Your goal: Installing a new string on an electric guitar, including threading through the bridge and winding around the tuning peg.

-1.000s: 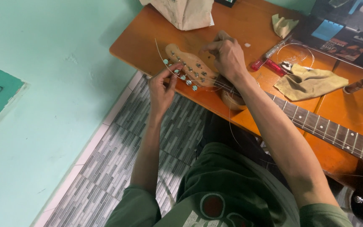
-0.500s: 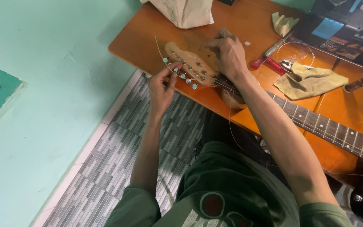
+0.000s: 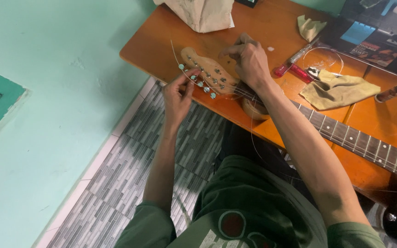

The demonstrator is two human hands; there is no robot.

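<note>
An electric guitar lies across an orange table (image 3: 272,27), its pale wooden headstock (image 3: 205,71) pointing left past the table's front edge. My left hand (image 3: 178,94) pinches one of the tuning pegs (image 3: 194,81) along the lower side of the headstock. My right hand (image 3: 250,62) rests on the far end of the headstock where the neck (image 3: 354,138) begins, fingers curled over the strings. A loose thin guitar string (image 3: 174,51) arcs up from the headstock, and another hangs down off the table edge.
On the table lie a red-handled tool (image 3: 295,70), a coiled string (image 3: 322,57), two yellowish cloths (image 3: 338,89), a beige bag (image 3: 205,14) and dark printed packets (image 3: 373,36). A grey patterned floor (image 3: 116,183) and a mint green wall (image 3: 47,69) are at my left.
My left hand has shifted slightly along the tuning pegs, fingers working at a peg. The right hand stays on the headstock end. Nothing else moved.
</note>
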